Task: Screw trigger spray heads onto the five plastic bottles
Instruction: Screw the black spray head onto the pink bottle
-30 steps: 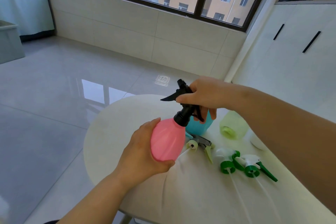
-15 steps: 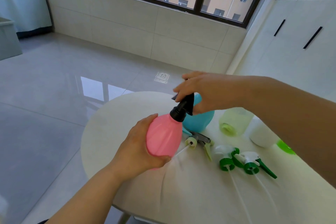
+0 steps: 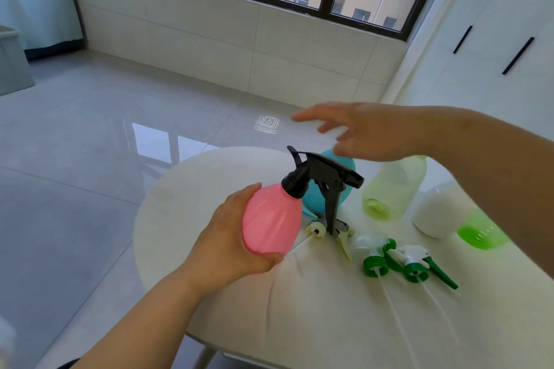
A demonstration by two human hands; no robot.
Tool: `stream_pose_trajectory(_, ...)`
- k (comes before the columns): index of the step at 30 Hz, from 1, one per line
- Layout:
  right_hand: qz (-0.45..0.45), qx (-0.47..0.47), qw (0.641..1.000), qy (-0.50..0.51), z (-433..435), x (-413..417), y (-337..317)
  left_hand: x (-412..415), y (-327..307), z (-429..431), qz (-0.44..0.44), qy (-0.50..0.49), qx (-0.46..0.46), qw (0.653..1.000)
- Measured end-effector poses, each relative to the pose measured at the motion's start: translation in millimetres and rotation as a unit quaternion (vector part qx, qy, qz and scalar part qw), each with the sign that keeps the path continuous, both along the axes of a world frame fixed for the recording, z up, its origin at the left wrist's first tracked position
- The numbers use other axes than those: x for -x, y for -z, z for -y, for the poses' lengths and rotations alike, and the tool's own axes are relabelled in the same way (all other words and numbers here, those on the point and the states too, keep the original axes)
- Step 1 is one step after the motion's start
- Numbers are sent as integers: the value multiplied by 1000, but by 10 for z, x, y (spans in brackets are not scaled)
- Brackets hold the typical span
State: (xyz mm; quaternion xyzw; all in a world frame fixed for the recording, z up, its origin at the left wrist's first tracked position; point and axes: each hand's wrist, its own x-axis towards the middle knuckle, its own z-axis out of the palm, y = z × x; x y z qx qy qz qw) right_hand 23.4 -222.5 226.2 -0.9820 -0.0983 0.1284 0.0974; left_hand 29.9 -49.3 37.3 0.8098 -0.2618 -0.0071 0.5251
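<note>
My left hand [image 3: 227, 246] grips a pink bottle [image 3: 271, 216], tilted, above the near left part of the white table [image 3: 186, 207]. A black trigger spray head [image 3: 323, 180] sits on its neck. My right hand [image 3: 368, 129] hovers above and to the right of that head, fingers spread, touching nothing. Behind the pink bottle stands a teal bottle [image 3: 314, 201]. A pale yellow-green bottle [image 3: 395, 186], a white bottle [image 3: 434, 213] and a bright green bottle [image 3: 479, 232] lie to the right. Loose heads rest on the table: a yellow-green one [image 3: 341, 237] and two green-and-white ones [image 3: 374, 257] [image 3: 419, 263].
The table is round with its left edge near my left wrist; beyond it is glossy tiled floor [image 3: 90, 159]. White cabinets [image 3: 494, 54] stand at the right, a window wall at the back. Thin dip tubes [image 3: 398, 326] trail from the green heads toward the near edge.
My right hand has let go of the black spray head and lifted up and to the right, fingers opening. The head stays on the pink bottle, its trigger now pointing down.
</note>
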Motion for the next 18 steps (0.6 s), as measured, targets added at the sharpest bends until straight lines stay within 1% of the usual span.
stream_pose_trajectory(2,-43,86,992,-75,-6,59,-51,2,-12,3,4,6,-3,1000)
stream_pose_trajectory(3,-64,110,988,-92,-14,75,-67,6,-19,4,7,9,-7,1000)
stream_pose_trajectory(5,-89,128,983,-96,-41,94,-81,14,-29,8,12,11,-13,1000)
stream_pose_trajectory(9,-89,91,991,-47,-51,78,-93,26,-27,5,12,16,-22,1000)
stream_pose_trajectory(13,-125,42,991,-20,-23,63,-100,21,-19,1,9,22,-22,999)
stream_pose_trajectory(15,-99,44,994,-20,-51,41,-62,11,-16,0,2,24,-10,1000)
stream_pose_trajectory(18,7,76,997,8,-108,-14,48,1,-17,-1,-1,21,-4,1000)
